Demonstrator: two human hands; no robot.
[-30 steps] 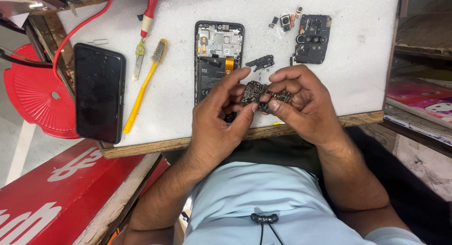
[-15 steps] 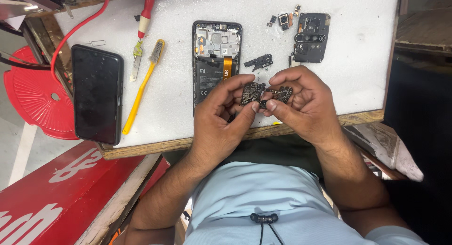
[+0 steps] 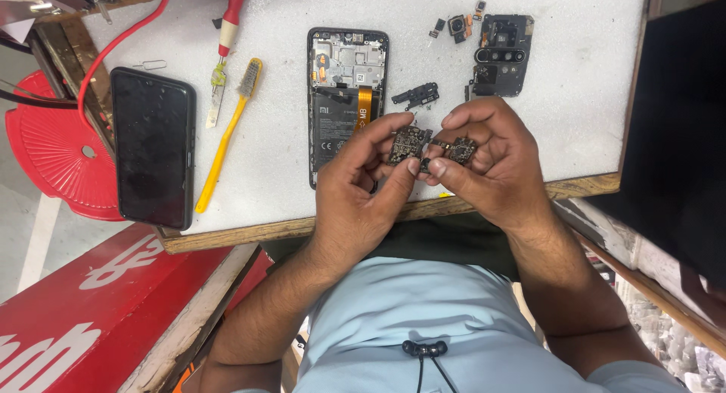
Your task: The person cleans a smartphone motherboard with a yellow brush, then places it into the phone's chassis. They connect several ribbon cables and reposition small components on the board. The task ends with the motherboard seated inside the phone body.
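Note:
My left hand (image 3: 361,187) and my right hand (image 3: 484,162) meet above the front edge of the white work table (image 3: 575,98). Between their fingertips they pinch a small dark circuit board (image 3: 431,146), the left hand on its left half, the right hand on its right half. Just behind the hands lies an opened phone body (image 3: 346,91) with its back off, showing a battery and an orange flex strip. A small black bracket (image 3: 416,95) lies right of the phone body.
A black phone (image 3: 153,145) lies face up at the table's left. Beside it are a yellow brush (image 3: 227,132) and a red-handled tool (image 3: 225,41). A black camera cover (image 3: 501,54) and small loose parts (image 3: 457,24) sit far right. A red stool (image 3: 53,143) stands left.
The hands keep hold of the circuit board and shift only slightly. The view has drifted, so the table contents sit a little further left in the picture.

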